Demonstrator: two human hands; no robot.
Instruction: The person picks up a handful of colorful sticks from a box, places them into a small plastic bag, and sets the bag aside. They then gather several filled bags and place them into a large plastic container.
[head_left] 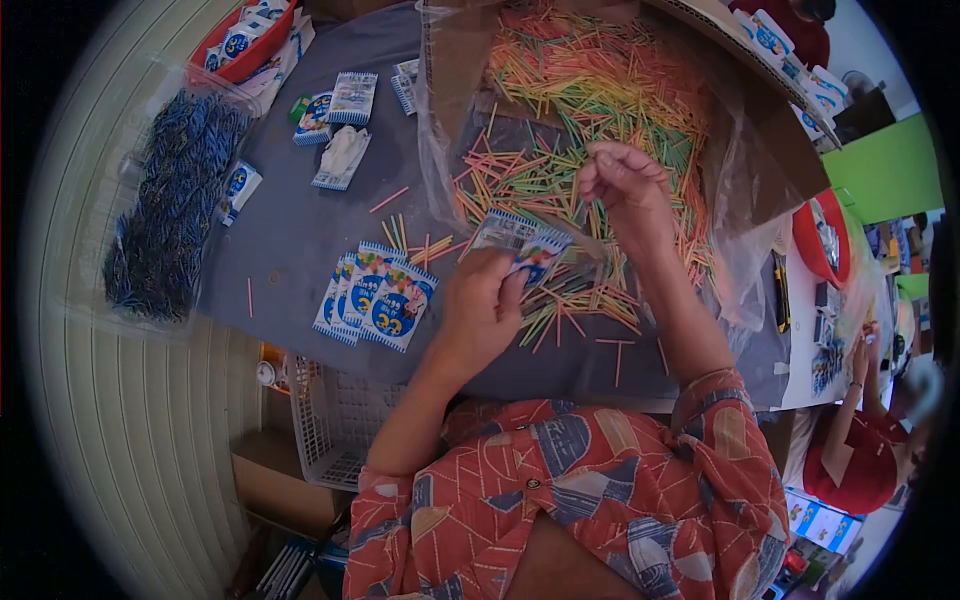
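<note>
My left hand (485,305) is closed on small blue-and-white printed packets (541,252), pinched between thumb and fingers. Farther right, my right hand (630,185) hovers over a heap of thin pink, orange, yellow and green sticks (600,70), its fingers curled together; whatever they hold, if anything, is too small to make out. The sticks spill from an open, plastic-lined cardboard box (770,140) toward me. Left of my left hand, several packets (398,305) lie in an overlapping fan on the grey table cover (290,220).
A clear tray (180,200) of dark blue twisted strands stands at the left. Red basins (285,30) (825,240) hold packets. More packets (353,98) lie at the back. A yellow-black cutter (781,290) lies right. A person in red (860,455) works at far right.
</note>
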